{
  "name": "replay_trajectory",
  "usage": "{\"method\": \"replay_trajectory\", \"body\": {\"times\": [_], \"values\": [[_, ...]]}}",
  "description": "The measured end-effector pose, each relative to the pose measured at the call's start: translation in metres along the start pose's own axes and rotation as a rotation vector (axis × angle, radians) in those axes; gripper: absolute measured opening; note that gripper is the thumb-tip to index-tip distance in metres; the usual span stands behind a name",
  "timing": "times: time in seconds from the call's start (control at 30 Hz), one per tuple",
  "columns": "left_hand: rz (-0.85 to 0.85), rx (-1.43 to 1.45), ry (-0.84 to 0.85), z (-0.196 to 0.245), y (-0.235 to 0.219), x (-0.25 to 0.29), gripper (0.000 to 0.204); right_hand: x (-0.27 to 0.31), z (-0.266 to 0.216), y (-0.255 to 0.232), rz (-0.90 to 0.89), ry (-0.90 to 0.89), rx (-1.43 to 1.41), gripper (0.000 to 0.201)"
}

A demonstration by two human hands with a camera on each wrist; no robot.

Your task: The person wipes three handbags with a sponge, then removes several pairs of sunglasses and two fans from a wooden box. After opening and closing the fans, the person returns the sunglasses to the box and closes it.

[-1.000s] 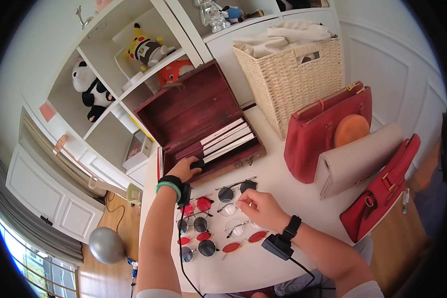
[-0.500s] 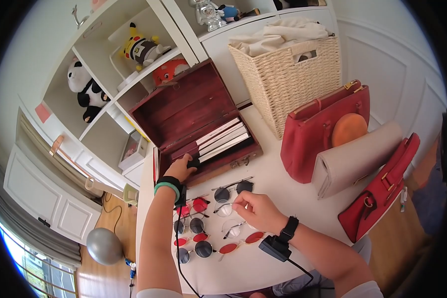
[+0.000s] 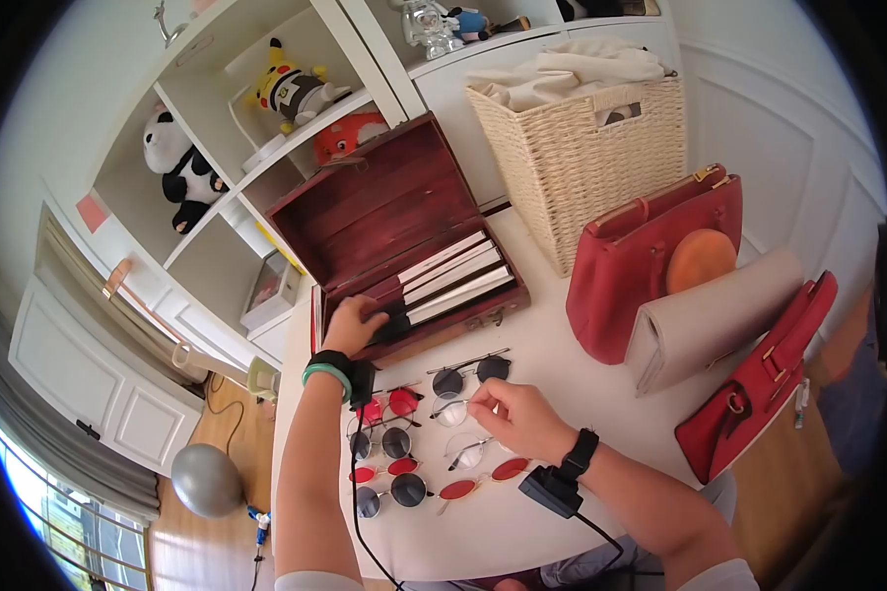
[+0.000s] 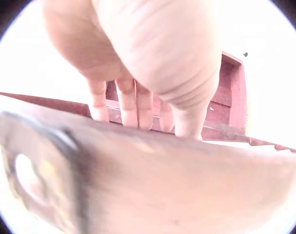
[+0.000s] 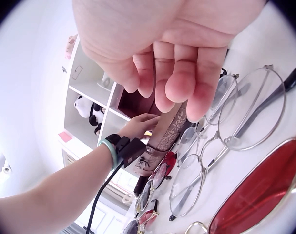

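Observation:
My left hand (image 3: 353, 323) reaches over the front wall of an open dark red wooden box (image 3: 463, 325). In the left wrist view its fingers (image 4: 130, 100) point straight down behind the box wall, tips hidden; I cannot tell whether they hold anything. White-edged books or folders (image 3: 453, 281) stand in the box to the right of it. My right hand (image 3: 527, 419) hovers over the glasses, fingers loosely bent and holding nothing. Below it lie clear round glasses (image 5: 253, 109) and red-lensed glasses (image 3: 483, 480). Dark round sunglasses (image 3: 471, 374) lie nearer the box, with several more pairs to the left.
On the right of the white table (image 3: 601, 512) stand a red handbag (image 3: 601, 286), an orange round item (image 3: 702, 260), a beige clutch (image 3: 705, 315) and a second red bag (image 3: 749, 384). A wicker basket (image 3: 591, 158) is behind. Shelves with plush toys (image 3: 179, 167) stand back left.
My left hand has shifted slightly left and farther back inside the box. The right hand stays in place over the glasses. The head view sways a little.

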State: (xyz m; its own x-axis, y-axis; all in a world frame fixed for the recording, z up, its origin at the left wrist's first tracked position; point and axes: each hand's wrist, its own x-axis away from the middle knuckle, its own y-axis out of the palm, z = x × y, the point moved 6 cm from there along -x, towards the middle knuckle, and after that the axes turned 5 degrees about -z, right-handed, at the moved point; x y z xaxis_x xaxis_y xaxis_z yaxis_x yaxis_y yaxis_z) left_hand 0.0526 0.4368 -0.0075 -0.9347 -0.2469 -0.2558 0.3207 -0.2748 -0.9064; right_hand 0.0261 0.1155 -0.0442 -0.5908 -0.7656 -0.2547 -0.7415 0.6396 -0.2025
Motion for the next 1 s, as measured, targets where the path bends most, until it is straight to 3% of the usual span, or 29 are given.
{"method": "replay_trajectory", "body": {"times": [0.1,0.17,0.23,0.3,0.4,0.63,0.73,0.8,0.9,1.0], "values": [[0.336,-0.145,-0.205,-0.051,-0.038,0.022,0.028,0.000,-0.001,0.001,-0.015,0.011,0.000,0.017],[0.408,-0.240,-0.372,-0.097,-0.046,0.045,0.026,0.000,0.000,0.002,-0.022,0.005,-0.002,0.017],[0.262,-0.321,-0.555,-0.144,-0.038,0.067,0.039,0.000,0.002,0.003,-0.011,-0.003,0.005,0.017],[0.101,-0.174,-0.637,-0.164,-0.026,0.082,0.050,0.000,0.003,0.004,-0.020,0.002,0.003,0.017],[0.004,0.032,-0.710,-0.181,-0.012,0.090,0.056,-0.001,0.006,0.005,-0.021,0.009,0.025,0.016],[0.055,-0.053,-0.649,-0.152,-0.025,0.090,0.051,-0.002,0.011,0.004,-0.028,0.043,-0.015,0.015],[0.097,-0.057,-0.549,-0.159,-0.018,0.089,0.048,-0.002,0.012,0.005,-0.030,0.032,-0.009,0.015],[0.133,-0.230,-0.454,-0.158,-0.019,0.089,0.041,-0.002,0.012,0.005,-0.027,0.021,-0.003,0.014],[0.150,-0.321,-0.528,-0.160,-0.025,0.085,0.035,-0.002,0.011,0.004,-0.022,0.004,0.012,0.014],[0.131,-0.236,-0.577,-0.152,-0.032,0.091,0.031,-0.002,0.012,0.005,-0.026,0.021,0.008,0.014]]}}
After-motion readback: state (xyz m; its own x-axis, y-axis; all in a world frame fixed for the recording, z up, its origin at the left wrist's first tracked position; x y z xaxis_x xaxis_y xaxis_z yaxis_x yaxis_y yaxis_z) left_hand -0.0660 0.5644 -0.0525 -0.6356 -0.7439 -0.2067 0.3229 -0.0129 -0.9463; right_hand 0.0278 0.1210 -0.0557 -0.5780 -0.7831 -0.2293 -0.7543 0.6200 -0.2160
